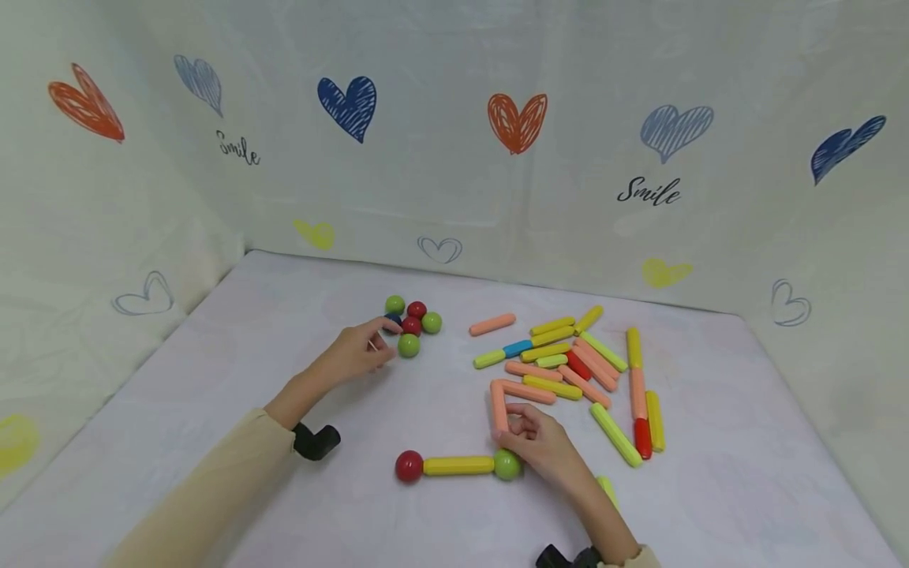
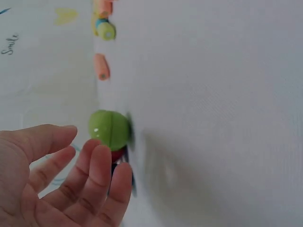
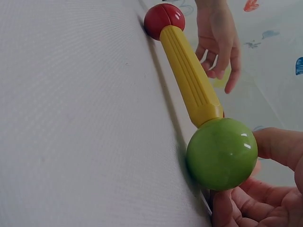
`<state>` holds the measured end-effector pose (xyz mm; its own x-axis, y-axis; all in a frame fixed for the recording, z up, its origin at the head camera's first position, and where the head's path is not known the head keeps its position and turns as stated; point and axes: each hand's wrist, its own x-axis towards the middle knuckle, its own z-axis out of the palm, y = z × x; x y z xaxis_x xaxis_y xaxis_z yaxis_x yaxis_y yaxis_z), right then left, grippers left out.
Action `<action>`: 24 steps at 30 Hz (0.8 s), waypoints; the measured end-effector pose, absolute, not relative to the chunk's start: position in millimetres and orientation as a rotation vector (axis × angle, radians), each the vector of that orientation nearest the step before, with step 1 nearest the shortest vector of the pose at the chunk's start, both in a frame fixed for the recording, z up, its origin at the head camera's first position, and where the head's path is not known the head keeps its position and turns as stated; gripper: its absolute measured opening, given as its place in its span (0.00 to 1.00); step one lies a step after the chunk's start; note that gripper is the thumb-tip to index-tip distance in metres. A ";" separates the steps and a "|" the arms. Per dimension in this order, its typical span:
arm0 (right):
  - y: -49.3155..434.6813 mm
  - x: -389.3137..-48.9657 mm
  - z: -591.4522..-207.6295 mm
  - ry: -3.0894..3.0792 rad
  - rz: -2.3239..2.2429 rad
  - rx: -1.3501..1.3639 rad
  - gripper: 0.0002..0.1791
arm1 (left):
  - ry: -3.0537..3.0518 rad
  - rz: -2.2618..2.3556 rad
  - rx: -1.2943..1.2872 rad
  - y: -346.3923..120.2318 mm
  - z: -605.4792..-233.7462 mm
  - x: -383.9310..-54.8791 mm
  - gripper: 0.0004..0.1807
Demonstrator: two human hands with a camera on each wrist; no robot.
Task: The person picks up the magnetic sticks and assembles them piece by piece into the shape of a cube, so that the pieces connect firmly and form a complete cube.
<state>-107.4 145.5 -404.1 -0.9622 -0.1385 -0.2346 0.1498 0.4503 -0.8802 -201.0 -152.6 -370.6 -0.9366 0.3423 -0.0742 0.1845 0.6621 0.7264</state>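
My left hand reaches over the far left table with fingers loosely bent and nothing between them. Its fingertips are right by a cluster of balls: a dark blue ball, partly hidden, a green ball, a red ball and several others. In the left wrist view a green ball shows past the fingertips. My right hand pinches an orange rod beside the near green ball. That ball joins a yellow rod, whose other end carries a red ball.
Right of centre lies a loose pile of rods, with a yellow rod at its near side. A light green rod and a joined yellow, orange and red stick lie farther right. A heart-printed white curtain backs the table.
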 end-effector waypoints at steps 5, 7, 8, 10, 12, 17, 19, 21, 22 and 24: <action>144.8 -107.3 -403.9 2.436 -1.506 0.012 0.27 | 2.704 1.080 0.460 -153.3 -380.7 -213.2 0.21; 144.3 -107.5 -403.8 2.436 -1.502 0.023 0.27 | 2.702 1.067 0.481 -152.8 -383.5 -217.0 0.22; 144.1 -107.5 -403.7 2.437 -1.500 0.029 0.27 | 2.702 1.060 0.487 -152.6 -384.3 -218.5 0.22; 143.8 -107.7 -403.5 2.438 -1.499 0.035 0.26 | 2.701 1.048 0.497 -152.2 -386.2 -221.4 0.22; 143.7 -107.7 -403.2 2.439 -1.500 0.036 0.26 | 2.697 1.036 0.502 -151.8 -387.5 -223.7 0.23; 143.5 -107.4 -403.4 2.441 -1.503 0.033 0.26 | 2.684 1.007 0.492 -151.3 -390.8 -227.2 0.24; 143.3 -107.2 -403.7 2.444 -1.501 0.038 0.26 | 2.681 1.007 0.497 -150.8 -391.5 -227.7 0.23; 143.0 -107.3 -404.0 2.447 -1.499 0.040 0.26 | 2.681 1.011 0.498 -150.1 -391.6 -227.8 0.22; 142.9 -107.2 -404.0 2.446 -1.499 0.043 0.26 | 2.682 1.011 0.498 -149.9 -391.5 -227.8 0.22; 142.6 -107.2 -404.0 2.445 -1.500 0.046 0.26 | 2.692 1.010 0.497 -149.1 -391.2 -227.6 0.20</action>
